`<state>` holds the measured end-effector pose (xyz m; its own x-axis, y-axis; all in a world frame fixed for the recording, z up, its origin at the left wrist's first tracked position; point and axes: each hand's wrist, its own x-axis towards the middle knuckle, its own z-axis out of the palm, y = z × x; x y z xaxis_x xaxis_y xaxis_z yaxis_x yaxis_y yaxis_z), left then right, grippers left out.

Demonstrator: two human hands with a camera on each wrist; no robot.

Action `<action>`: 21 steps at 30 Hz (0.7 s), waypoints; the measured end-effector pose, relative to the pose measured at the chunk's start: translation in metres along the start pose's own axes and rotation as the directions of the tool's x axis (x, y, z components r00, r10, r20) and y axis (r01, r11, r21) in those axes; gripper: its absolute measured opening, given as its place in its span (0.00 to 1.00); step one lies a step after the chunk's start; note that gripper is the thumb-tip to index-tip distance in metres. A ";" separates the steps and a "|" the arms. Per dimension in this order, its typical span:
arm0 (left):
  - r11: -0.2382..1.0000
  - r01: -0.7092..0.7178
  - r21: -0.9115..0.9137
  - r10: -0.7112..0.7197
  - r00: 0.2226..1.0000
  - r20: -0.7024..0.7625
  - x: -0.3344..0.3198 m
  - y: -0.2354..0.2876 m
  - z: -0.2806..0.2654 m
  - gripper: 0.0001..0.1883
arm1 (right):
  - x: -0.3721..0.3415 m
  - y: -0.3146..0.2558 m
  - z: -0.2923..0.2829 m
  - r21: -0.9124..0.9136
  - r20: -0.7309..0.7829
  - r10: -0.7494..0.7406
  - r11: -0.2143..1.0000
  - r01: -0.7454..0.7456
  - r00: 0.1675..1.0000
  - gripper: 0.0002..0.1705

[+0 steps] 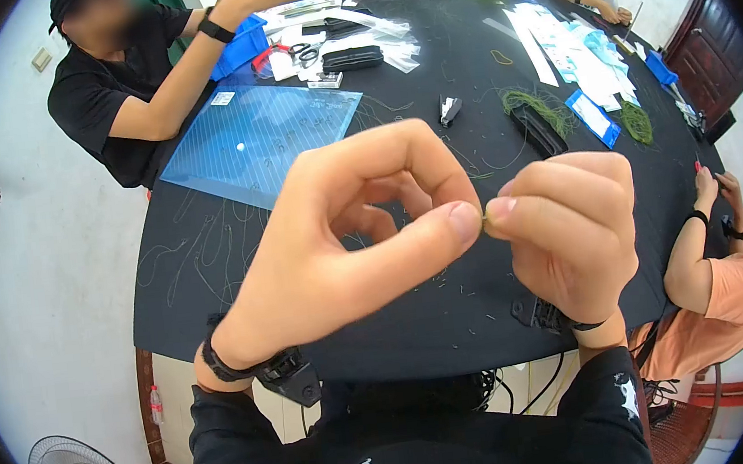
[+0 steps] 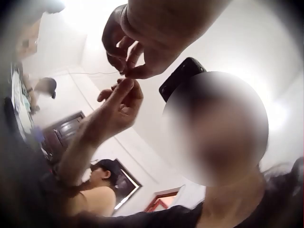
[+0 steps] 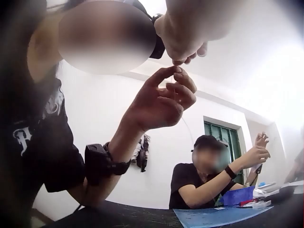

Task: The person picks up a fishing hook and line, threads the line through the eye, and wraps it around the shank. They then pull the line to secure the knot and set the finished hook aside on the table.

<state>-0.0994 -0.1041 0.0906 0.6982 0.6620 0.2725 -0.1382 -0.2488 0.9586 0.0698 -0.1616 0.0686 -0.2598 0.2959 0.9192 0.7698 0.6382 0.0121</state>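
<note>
My left hand (image 1: 301, 248) and right hand (image 1: 574, 220) meet above the black table (image 1: 399, 320), thumb tip against fingertip on each. Between them shows a tiny yellow-green bit of a thin line (image 2: 95, 73), which trails away from the fingertips in the left wrist view. The left thumb and forefinger pinch it, the other left fingers curled loosely behind. Opposite, the right thumb and bent forefinger pinch it too. The fingertips hide most of what is held.
A blue transparent sheet (image 1: 263, 144) lies at left, with loose thin strands (image 1: 202, 259) nearby. Farther off are a small stapler (image 1: 449, 110), scissors (image 1: 306, 55), a black case (image 1: 535, 131) and bundled green line (image 1: 636, 123). Other people sit around the table.
</note>
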 end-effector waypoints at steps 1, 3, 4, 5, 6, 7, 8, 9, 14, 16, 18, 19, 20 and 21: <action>0.995 0.060 -0.081 -0.056 0.997 0.048 0.001 0.001 -0.003 0.07 | 0.000 -0.001 0.000 0.006 0.004 0.004 1.000 -0.004 1.000 0.16; 0.955 0.187 -0.231 -0.154 0.976 0.155 0.001 0.006 -0.006 0.09 | 0.001 -0.002 -0.002 0.019 0.011 0.013 1.000 -0.013 1.000 0.16; 0.977 0.158 -0.140 -0.146 0.985 0.096 0.000 0.008 -0.005 0.09 | 0.002 0.002 -0.004 0.050 0.030 0.010 0.999 -0.011 1.000 0.16; 0.990 0.133 -0.045 -0.131 0.991 0.038 -0.002 0.011 -0.002 0.10 | 0.003 0.005 -0.005 0.073 0.033 0.007 0.997 -0.010 0.999 0.15; 0.992 0.112 0.051 -0.112 0.994 -0.019 -0.003 0.012 0.000 0.11 | 0.003 0.007 -0.005 0.095 0.036 0.005 0.995 -0.008 0.999 0.14; 0.990 0.028 0.142 -0.023 0.999 -0.035 -0.005 0.012 -0.001 0.11 | 0.002 0.009 -0.005 0.111 0.025 0.004 0.994 -0.006 1.000 0.14; 0.971 -0.054 0.232 0.066 0.997 -0.044 -0.006 0.012 -0.003 0.12 | 0.002 0.009 -0.005 0.123 0.019 -0.001 0.992 -0.002 1.000 0.13; 0.943 -0.129 0.308 0.152 0.987 -0.053 -0.008 0.012 -0.003 0.12 | 0.002 0.009 -0.005 0.134 0.013 -0.005 0.991 0.003 1.000 0.13; 0.615 -0.468 0.635 0.574 0.818 0.048 -0.007 0.009 -0.007 0.14 | 0.003 0.009 -0.005 0.160 0.022 -0.013 0.987 0.010 1.000 0.12; 0.522 -0.536 0.663 0.635 0.763 0.117 -0.006 0.009 -0.008 0.16 | 0.002 0.007 -0.005 0.172 0.027 0.000 0.985 -0.005 1.000 0.12; 0.444 -0.594 0.671 0.695 0.701 0.160 -0.003 0.004 -0.007 0.16 | 0.002 0.005 -0.005 0.182 0.037 0.020 0.983 -0.026 0.999 0.12; 0.425 -0.607 0.672 0.712 0.682 0.165 -0.003 0.002 -0.007 0.16 | 0.002 0.003 -0.006 0.185 0.045 0.032 0.982 -0.040 0.998 0.12; 0.405 -0.619 0.673 0.729 0.663 0.170 -0.002 0.000 -0.006 0.15 | 0.002 0.002 -0.007 0.186 0.052 0.041 0.981 -0.050 0.998 0.13; 0.396 -0.620 0.678 0.734 0.657 0.172 -0.002 -0.001 -0.006 0.14 | 0.002 0.001 -0.008 0.186 0.059 0.050 0.981 -0.060 0.997 0.13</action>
<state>-0.1048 -0.1014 0.0897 0.4783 0.1305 0.8684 -0.0114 -0.9879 0.1547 0.0742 -0.1661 0.0738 -0.2548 0.3691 0.8938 0.6621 0.7402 -0.1170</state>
